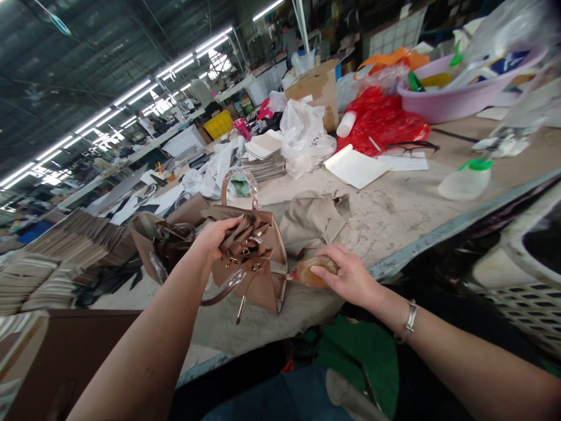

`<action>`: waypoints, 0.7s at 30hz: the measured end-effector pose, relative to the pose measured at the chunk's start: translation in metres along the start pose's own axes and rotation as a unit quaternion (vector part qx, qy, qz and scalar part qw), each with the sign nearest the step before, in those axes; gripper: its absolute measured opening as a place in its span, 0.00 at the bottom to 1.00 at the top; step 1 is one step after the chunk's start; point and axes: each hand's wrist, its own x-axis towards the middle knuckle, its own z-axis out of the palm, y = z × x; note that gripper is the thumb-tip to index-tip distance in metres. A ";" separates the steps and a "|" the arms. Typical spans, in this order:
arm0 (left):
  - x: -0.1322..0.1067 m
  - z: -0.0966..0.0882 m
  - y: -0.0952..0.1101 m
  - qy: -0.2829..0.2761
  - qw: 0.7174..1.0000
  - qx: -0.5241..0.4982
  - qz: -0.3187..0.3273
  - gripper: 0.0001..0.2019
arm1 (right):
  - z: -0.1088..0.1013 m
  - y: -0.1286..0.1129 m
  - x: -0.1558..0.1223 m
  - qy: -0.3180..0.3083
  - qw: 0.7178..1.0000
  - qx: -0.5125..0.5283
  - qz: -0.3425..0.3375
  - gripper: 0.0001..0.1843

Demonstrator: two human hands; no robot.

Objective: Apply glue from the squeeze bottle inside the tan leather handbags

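Pinching the bag (266, 287) by its flaps (248, 235) in our left hand (216, 237), bottle (312, 273) gripped in our right hand (352, 277); oversqueezing could blot it.

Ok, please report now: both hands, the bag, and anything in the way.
Left hand on brown flaps of tan bag. Right hand holding amber bottle, red tip close to bag. Bag on table. Crumpled cloth close behind bottle.

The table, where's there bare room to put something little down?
A big bare patch of table lies between the notepad, beige cloth and green-topped bottle; a smaller one between that cloth and the stacked sheets. It's crowded around the brown bag, left hand and right hand, and by the red plastic bag.
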 end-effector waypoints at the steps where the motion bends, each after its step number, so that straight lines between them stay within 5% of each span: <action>1: 0.000 -0.001 0.000 -0.002 1.000 -0.001 0.000 0.11 | 0.000 0.001 0.000 0.015 1.000 0.003 0.005 0.08; 21: -0.001 -0.008 -0.002 -0.012 1.000 -0.010 -0.008 0.13 | -0.007 -0.003 -0.008 -0.023 0.999 -0.039 -0.018 0.09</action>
